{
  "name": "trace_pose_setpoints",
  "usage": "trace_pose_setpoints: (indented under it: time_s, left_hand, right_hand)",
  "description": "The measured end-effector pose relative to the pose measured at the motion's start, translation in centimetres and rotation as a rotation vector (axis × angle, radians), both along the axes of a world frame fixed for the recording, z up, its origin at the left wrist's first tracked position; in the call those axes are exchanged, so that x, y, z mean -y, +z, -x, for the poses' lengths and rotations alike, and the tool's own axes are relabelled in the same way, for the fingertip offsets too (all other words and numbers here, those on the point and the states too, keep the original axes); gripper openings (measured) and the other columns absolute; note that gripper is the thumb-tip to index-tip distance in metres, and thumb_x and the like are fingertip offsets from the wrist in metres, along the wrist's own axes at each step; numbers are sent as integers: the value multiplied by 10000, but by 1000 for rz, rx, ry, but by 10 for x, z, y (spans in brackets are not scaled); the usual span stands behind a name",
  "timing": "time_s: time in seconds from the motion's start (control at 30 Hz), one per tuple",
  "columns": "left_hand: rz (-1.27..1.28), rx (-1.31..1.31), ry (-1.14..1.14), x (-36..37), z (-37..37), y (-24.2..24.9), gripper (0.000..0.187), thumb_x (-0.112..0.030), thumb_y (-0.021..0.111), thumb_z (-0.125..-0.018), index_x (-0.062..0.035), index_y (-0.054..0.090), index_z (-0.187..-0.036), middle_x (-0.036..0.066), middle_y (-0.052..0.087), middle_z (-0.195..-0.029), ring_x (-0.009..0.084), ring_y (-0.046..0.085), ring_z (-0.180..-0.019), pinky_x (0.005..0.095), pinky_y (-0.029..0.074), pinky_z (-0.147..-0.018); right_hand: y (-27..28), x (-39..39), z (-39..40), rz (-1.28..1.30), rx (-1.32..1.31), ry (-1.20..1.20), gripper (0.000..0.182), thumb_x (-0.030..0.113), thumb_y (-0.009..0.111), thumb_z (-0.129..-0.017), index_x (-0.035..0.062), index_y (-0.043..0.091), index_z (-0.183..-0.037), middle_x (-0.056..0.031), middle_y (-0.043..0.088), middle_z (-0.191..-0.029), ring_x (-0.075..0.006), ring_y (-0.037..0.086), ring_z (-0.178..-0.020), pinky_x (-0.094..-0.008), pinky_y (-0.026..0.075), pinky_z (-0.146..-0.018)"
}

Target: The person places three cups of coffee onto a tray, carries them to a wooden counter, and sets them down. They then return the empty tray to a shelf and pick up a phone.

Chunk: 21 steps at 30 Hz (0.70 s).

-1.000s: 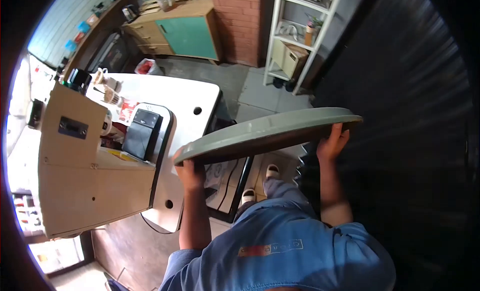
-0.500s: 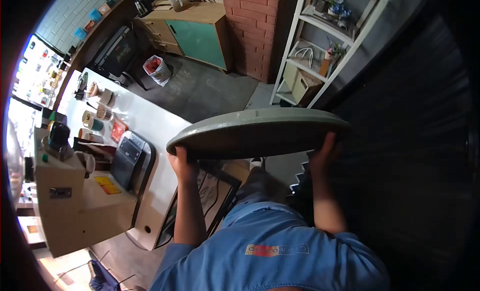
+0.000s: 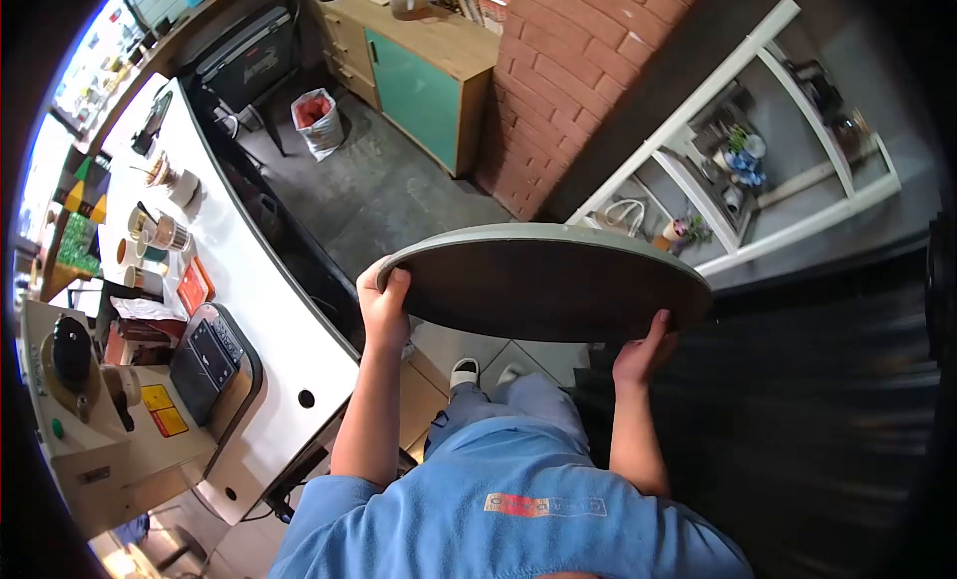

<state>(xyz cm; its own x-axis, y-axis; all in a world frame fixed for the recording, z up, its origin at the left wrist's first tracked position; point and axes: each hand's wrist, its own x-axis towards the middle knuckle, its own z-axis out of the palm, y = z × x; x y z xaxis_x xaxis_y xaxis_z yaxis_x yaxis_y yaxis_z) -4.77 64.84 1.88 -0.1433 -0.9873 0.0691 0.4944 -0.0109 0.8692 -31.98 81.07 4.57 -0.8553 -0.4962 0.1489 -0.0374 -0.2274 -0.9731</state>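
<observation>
Grey round tabletop (image 3: 543,285), left hand (image 3: 384,305), right hand (image 3: 643,355)

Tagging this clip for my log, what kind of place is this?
Probably a cafe or small shop: a long white counter with cups and a machine, a brick wall, and a round tabletop carried in both hands.

Round grey-green tray (image 3: 543,285), dark underside showing, held near-level in air, gripped at opposite rims.

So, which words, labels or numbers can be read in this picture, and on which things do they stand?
No text here can be read for certain.
Patch on the blue shirt: lettering too blurred.
Yellow sticker on the beige machine: too small.
Red card on the white counter: print unreadable.
Round tray: no writing visible.
</observation>
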Motion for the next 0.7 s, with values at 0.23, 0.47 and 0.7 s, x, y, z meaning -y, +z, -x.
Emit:
trace_pose_setpoints:
  time_s: [0.23, 0.47, 0.7]
  left_hand:
    - [0, 50, 142, 47, 30, 2, 519, -431, 666, -862, 34, 592, -1080, 86, 649, -988, 169, 617, -895, 317, 484, -832]
    - [-1, 74, 324, 75, 65, 30, 525, -403, 653, -876, 25, 542, -1159, 106, 620, -1074, 192, 602, -979, 331, 474, -875]
    - [-80, 72, 538, 117, 38, 9, 568, -426, 660, -869, 37, 527, -1170, 118, 613, -1098, 208, 607, -996, 334, 494, -866]
  right_hand:
    - [-13, 102, 66, -65, -30, 207, 527, 319, 556, -925, -7, 426, -1318, -127, 488, -1314, -227, 483, -1195, -364, 373, -1011]
    - [-7, 197, 111, -20, 163, 372, 452, 299, 565, -897, 18, 490, -1243, -88, 545, -1195, -188, 521, -1105, -340, 393, -960]
    - [-27, 307, 87, -87, 196, 598, 448, 349, 594, -899, 21, 507, -1192, -79, 552, -1175, -180, 527, -1079, -319, 409, -930]
